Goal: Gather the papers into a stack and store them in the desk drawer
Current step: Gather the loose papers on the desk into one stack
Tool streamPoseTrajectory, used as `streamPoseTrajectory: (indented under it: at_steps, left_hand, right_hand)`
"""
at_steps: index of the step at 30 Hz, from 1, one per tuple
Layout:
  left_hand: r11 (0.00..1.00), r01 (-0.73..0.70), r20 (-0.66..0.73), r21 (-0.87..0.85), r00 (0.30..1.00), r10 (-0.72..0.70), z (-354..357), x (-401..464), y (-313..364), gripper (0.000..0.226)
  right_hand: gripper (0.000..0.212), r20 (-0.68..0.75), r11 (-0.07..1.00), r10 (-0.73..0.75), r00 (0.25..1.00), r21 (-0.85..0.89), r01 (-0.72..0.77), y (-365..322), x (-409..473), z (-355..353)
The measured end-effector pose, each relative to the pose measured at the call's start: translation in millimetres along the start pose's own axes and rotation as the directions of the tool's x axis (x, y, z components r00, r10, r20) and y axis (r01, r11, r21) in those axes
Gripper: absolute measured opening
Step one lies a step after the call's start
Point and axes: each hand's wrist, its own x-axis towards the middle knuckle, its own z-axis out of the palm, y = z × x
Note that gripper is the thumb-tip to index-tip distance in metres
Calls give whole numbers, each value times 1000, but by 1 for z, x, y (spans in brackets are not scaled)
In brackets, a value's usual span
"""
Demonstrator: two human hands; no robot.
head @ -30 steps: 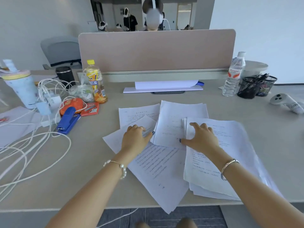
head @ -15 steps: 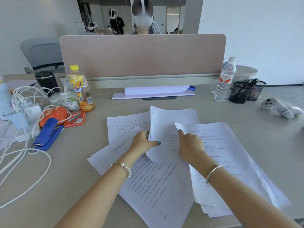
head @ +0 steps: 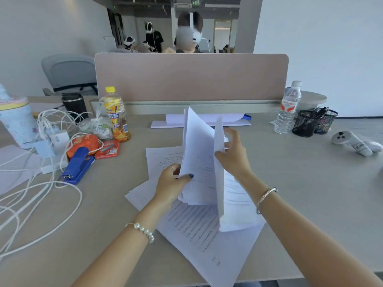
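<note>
Head view: left hand [head: 172, 183] pinches one upright bundle of white printed papers [head: 196, 162], right hand [head: 232, 154] seemingly clasps the second [head: 220, 172] just beside; loose flat sheets [head: 199, 230] lie beneath, nearer the left hand.

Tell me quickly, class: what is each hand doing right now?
Left hand: closed on a sheaf of papers, raised on edge.
Right hand: holding a second sheaf of papers, fingers partly spread.
</note>
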Motion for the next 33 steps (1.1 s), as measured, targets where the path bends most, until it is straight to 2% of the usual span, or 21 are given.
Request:
streamPoseTrajectory:
  at_steps: [3,6,8,10,12,15,17,19,20,22,23,25,27,29,30,33]
  left_hand:
    - [997,69,-52,-35,996,-71,-16,-21,-8,19]
    - [988,144,-33,63,989,-142,-32,-36,-22,9]
    - [973,175,-34,150,985,-171,-41,-41,-32,34]
    - [960,144,-75,240,989,-130,-47,-43,-36,47]
    - [947,80,-126,310,991,-43,-53,-42,-37,42]
    - [896,40,-297,442,949,105,-68,-42,-38,58]
    - [811,73,-360,581,916,175,-79,-48,-40,59]
    - [711,200,-395,675,911,118,-88,-54,-44,56]
    - [651,267,-402,711,914,64,-91,-57,-45,57]
    - [524,339,-387,781,922,-19,-94,-61,-47,62]
    - [493,335,-367,803,930,-35,-93,-62,-45,62]
    - [541,279,-312,793,950,-34,-90,-59,-42,53]
    - [682,207,-218,702,973,-71,-83,-55,-37,44]
    - [829,190,-171,526,978,-116,-74,-50,-30,42]
    - [867,183,-162,463,979,-120,-70,-47,-27,39]
    - [891,158,-174,425,981,-91,-58,-37,-23,30]
  right_hand:
    - [59,59,999,-49,997,15,49,-12,4,35]
    - [55,155,999,-33,987,7,32,-10,4,71]
    - [57,239,999,44,970,-7,-44,-5,-1,92]
    - [58,321,993,122,939,-48,-112,3,-9,106]
    - [54,357,989,147,923,-84,-124,10,-13,111]
    - [49,275,992,77,958,-118,-45,22,-10,96]
    - [54,143,951,22,990,-307,23,33,0,76]
    - [65,51,829,32,998,-559,3,43,10,53]
    - [71,27,782,71,997,-622,-39,47,13,43]
    - [80,14,758,182,983,-638,-131,54,18,28]
    - [82,27,766,229,973,-622,-163,58,18,24]
    - [78,79,775,256,963,-613,-155,64,15,22]
    - [71,122,782,228,966,-614,-107,68,11,23]
    - [71,152,807,209,966,-585,-83,69,7,25]
    - [73,164,813,209,964,-577,-78,69,6,25]
    - [78,184,819,212,960,-569,-71,69,5,24]
